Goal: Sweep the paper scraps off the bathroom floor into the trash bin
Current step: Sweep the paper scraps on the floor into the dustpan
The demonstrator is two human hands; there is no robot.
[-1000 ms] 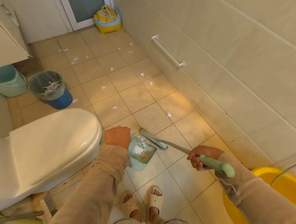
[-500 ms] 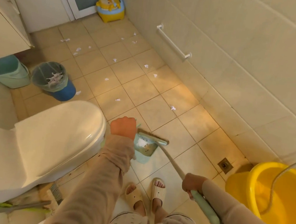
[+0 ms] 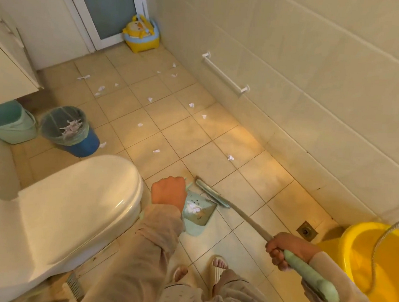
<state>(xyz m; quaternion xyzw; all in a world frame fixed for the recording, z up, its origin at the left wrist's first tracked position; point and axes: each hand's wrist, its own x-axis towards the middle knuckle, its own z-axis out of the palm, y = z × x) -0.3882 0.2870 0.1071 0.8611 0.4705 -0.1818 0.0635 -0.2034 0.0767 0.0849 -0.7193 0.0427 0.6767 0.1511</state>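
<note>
Left hand (image 3: 169, 191) fisted on pale-green plastic dustpan (image 3: 198, 211), crumpled white scraps inside. Right hand (image 3: 284, 248) clamped on broom (image 3: 210, 194) handle. Paper scraps (image 3: 156, 150) scattered over glossy beige tile floor (image 3: 217, 157); lined round trash bin (image 3: 67, 129) beside toilet (image 3: 74, 202).

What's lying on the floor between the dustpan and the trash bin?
In the head view, mostly bare tile between dustpan and trash bin, with one paper scrap beside the bin.

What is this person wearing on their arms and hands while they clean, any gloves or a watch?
No gloves: the left hand and right hand are bare, and no watch or ring shows. Both arms are covered to the wrist by loose, soft beige long sleeves, plain and unmarked, slightly gathered at the cuffs. The right cuff looks a paler cream.
</note>
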